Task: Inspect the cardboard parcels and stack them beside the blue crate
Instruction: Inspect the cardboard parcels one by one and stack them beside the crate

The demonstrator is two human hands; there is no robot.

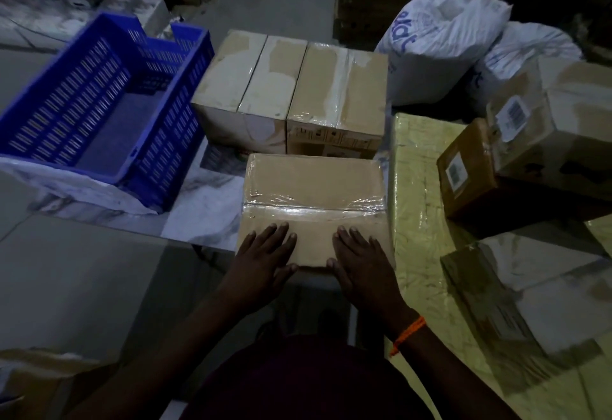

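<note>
Wears dark maroon top [298, 383], plain, dimly lit. Forearms bare from the top out to the hands; sleeve ends too dark to tell. Orange thread band [409, 333] round right wrist, short loose tail, just behind right hand [361, 254]. Left hand [265, 254] bare, short nails.

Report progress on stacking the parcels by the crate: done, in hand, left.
Done: a row of taped cardboard parcels stands right of the blue slatted plastic crate. In hand: the left hand and right hand lie flat on the plastic-wrapped brown cardboard parcel in front of that row. Left: the labelled brown cardboard boxes on the right, resting on a yellow wrapped bundle, are untouched.
</note>
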